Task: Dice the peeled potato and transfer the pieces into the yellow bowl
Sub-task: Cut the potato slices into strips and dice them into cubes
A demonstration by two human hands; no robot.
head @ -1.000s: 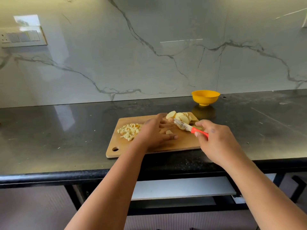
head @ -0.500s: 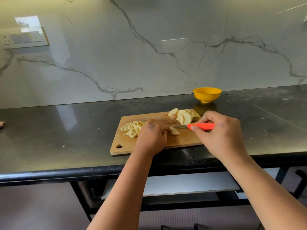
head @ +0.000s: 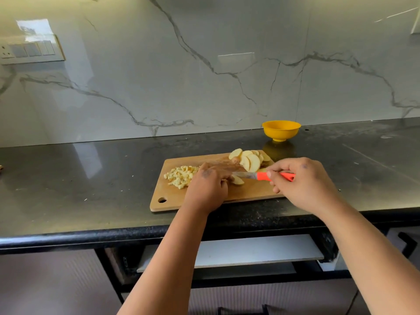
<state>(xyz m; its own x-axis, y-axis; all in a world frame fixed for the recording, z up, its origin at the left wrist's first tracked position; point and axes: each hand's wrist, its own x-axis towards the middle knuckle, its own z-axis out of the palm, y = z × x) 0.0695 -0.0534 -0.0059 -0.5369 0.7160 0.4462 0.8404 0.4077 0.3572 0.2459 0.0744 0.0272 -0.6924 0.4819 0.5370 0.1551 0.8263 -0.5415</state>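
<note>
Near the front edge of a dark stone countertop (head: 68, 178) lies a wooden cutting board (head: 200, 202). Compared with half a second ago, little has changed: the left hand (head: 208, 188) still curls over a potato slice (head: 237, 180) at the board's middle, and the right hand (head: 304, 185) still grips the orange-handled knife (head: 263, 176), blade against that slice. Diced pieces (head: 180, 176) sit at the board's left end, stacked slices (head: 250, 159) at its far right corner. A yellow bowl (head: 281, 130) stands beyond, by the wall, with bare counter to either side.
</note>
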